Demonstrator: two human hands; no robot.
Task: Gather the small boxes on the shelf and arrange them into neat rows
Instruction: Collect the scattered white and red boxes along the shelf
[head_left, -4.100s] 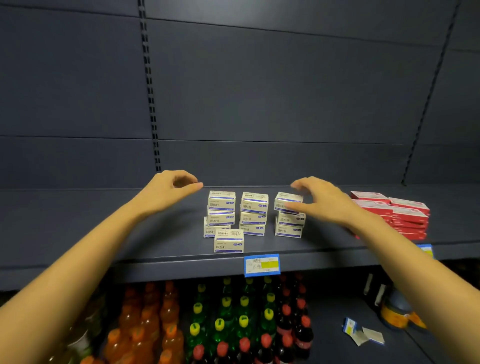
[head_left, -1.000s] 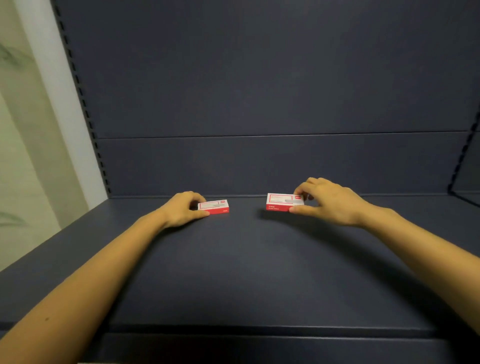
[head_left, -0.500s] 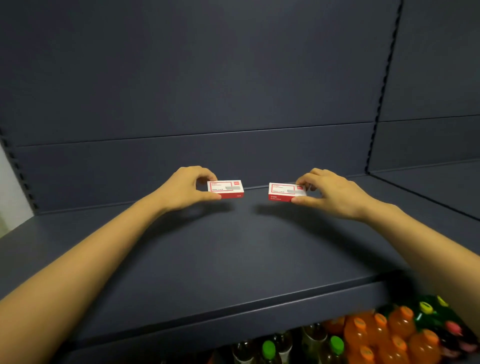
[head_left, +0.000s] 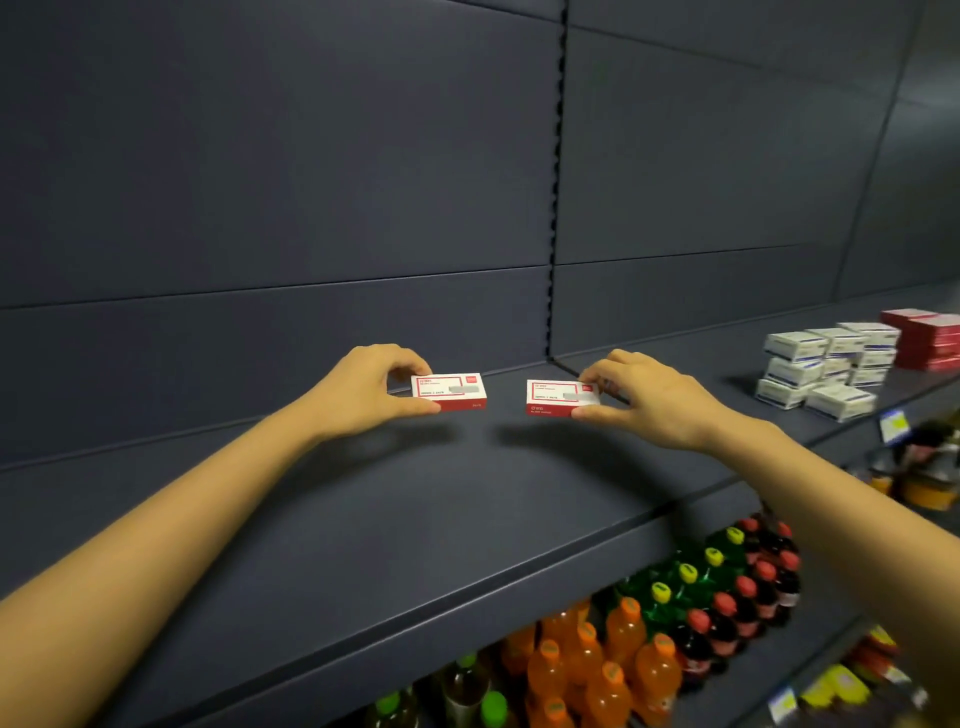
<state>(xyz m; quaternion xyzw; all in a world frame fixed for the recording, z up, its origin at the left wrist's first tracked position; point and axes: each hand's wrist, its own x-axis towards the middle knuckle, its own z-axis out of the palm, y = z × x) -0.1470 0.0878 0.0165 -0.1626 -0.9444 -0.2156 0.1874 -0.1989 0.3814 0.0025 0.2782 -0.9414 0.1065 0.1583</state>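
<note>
Two grasps: your left hand (head_left: 363, 393) pinches one red-and-white box (head_left: 450, 391), your right hand (head_left: 652, 401) pinches a second red-and-white box (head_left: 560, 398), both over the shelf (head_left: 363, 525), apart. Lettering is too small to read.

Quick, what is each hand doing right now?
Left hand: closed, pinching a red and white box.
Right hand: closed, pinching the other red and white box.
</note>
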